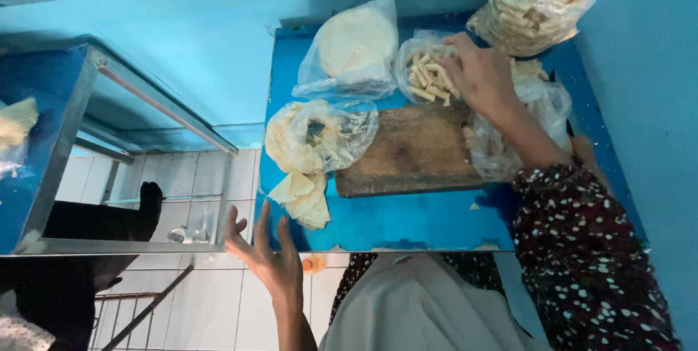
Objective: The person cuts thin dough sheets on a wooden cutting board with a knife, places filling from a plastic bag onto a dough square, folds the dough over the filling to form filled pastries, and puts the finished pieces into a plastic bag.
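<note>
My right hand (478, 69) reaches beyond the far edge of the board (411, 151), fingers curled at the mouth of a small bag of rolls (427, 73); whether they pinch a roll I cannot tell. My left hand (267, 253) hangs spread and empty off the board's near left corner, past the table (407, 220) edge. Left of the board: cut wrappers (304, 195) and bagged wrappers (320, 136). Beyond its far right corner, a large bag (538, 2) is full of finished rolls. The board itself lies bare, with wrappers left unrolled.
</note>
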Motion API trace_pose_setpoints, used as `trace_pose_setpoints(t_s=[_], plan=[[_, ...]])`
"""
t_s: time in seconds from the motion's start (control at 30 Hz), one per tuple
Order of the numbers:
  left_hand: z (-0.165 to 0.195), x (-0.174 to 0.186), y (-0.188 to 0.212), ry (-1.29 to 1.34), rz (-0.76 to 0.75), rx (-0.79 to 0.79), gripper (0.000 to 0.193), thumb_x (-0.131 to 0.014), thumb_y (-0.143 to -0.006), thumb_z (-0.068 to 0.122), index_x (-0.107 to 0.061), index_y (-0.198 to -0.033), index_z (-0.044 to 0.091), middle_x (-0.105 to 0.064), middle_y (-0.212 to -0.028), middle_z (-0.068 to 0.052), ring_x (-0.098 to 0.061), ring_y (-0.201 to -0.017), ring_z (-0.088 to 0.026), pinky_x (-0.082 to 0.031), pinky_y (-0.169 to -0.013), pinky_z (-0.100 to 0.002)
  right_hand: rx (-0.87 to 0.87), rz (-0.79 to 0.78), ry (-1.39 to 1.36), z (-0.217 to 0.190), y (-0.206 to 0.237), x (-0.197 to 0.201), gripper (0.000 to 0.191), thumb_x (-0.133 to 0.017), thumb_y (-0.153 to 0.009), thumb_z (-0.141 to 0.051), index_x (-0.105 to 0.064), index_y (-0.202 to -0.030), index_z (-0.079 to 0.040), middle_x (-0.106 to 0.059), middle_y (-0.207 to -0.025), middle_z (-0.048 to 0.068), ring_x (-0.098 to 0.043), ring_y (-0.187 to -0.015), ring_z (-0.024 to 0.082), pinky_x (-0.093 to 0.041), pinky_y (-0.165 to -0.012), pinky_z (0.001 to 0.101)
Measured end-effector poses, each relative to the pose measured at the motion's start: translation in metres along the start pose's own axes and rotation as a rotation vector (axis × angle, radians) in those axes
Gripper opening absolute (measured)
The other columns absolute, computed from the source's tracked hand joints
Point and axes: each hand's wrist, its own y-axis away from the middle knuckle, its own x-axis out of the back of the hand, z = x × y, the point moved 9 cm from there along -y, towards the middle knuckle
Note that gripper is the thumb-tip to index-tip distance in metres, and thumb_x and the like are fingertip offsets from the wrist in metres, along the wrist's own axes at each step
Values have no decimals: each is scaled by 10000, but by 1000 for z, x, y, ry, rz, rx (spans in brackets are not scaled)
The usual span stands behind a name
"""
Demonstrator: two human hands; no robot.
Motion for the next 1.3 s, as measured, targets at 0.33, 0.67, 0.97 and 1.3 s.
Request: trace_pose_setpoints(t_s=[0.33,0.67,0.97,1.3], plan=[[-23,0,-1,-31,-41,68,290,-789,-905,116,-752,-1192,107,-425,-1534,-206,-466,-1259,-382,-399,-1087,-525,29,78,-216,-16,20,84,333,-729,-1110,-93,-614,-1420,-51,-765,-1182,130,-756,-1061,218,-596,-872,337],[-21,-27,-17,-60,-180,78,469,-833,-846,289,-710,-1246,77,-413,-1535,-223,-398,-1355,-427,-289,-1136,-579,76,-83,-142,-78,40,106,238,-687,-1011,-60,-658,-1228,32,-744,-1037,183,-737,-941,249,-596,-765,370],[-20,-45,-32,-199,-219,-23,220,-779,-886,257,-782,-1040,100,-610,-1375,-103,-547,-1275,-318,-228,-1133,-682,181,-267,151,-103,52,84,290,-681,-993,-235,-737,-1236,-87,-776,-985,102,-760,-810,212,-624,-685,347],[-73,-72,-4,1143,-130,682,270,-640,-1097,153,-743,-1145,-92,-725,-1076,-161,-653,-918,-192,-516,-872,-343,158,-433,180,-115,51,43,334,-687,-936,-323,-771,-1228,-185,-797,-894,19,-735,-677,147,-554,-617,288]])
